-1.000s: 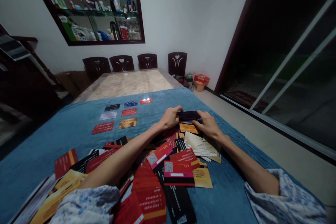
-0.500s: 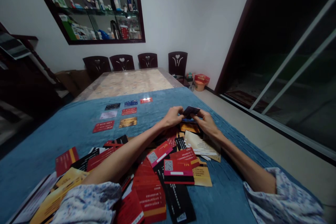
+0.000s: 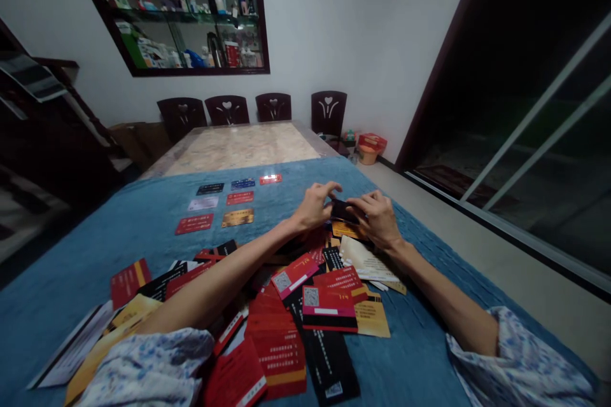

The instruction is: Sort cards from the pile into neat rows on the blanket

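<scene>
Handling a dark card just past the pile; right hand looks clamped on its right end, fingers over the top, probably to steady it; left hand has the forefinger raised clear, can't tell if the thumb pinches; seven cards lie flat and apart on the blue cloth, likely so each face shows; dark card sits between both hands' fingertips, left end by the left thumb
</scene>
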{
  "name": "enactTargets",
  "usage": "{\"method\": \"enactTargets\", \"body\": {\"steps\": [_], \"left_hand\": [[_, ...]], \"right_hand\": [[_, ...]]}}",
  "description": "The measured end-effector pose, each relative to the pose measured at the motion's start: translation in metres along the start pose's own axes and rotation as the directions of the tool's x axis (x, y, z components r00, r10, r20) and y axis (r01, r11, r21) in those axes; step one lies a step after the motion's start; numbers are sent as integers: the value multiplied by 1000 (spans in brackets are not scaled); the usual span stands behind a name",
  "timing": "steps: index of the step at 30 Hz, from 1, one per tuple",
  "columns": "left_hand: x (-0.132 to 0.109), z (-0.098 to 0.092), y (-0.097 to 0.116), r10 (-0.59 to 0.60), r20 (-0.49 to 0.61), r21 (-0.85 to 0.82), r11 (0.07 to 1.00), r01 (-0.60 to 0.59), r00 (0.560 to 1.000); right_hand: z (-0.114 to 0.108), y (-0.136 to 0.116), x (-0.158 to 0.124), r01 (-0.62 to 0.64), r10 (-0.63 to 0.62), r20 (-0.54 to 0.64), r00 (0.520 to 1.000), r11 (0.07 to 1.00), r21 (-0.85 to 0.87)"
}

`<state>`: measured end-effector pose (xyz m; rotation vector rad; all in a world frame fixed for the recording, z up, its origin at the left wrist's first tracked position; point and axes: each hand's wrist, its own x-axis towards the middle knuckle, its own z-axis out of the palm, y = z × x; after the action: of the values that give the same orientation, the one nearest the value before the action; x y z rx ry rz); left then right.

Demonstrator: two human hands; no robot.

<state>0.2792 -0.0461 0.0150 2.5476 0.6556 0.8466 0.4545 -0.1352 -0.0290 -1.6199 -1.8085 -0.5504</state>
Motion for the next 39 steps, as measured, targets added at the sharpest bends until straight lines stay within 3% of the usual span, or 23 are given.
{"method": "enactTargets", "body": {"steps": [5,9,21,32,39], "left_hand": [[-4,5,-3,-21,153,163,987,-4,988],[-6,8,-4,-52,198,233,972,5,979],[-2,1,-15,-91,49,104,991,86,995],[-11,-9,-19,-103,13,135,986,101,995],[-22,-25,-16,-45,72,213,977,29,996]], "right_hand": [[4,-1,-1,-3,2,39,999,1000,15],[5,0,-2,-29,28,69,997,999,25],[0,-3,-3,-9,12,80,997,999,-42],[-2,-11,1,109,-101,48,994,974,-200],[-1,-17,5,141,-137,31,990,972,-187]]}}
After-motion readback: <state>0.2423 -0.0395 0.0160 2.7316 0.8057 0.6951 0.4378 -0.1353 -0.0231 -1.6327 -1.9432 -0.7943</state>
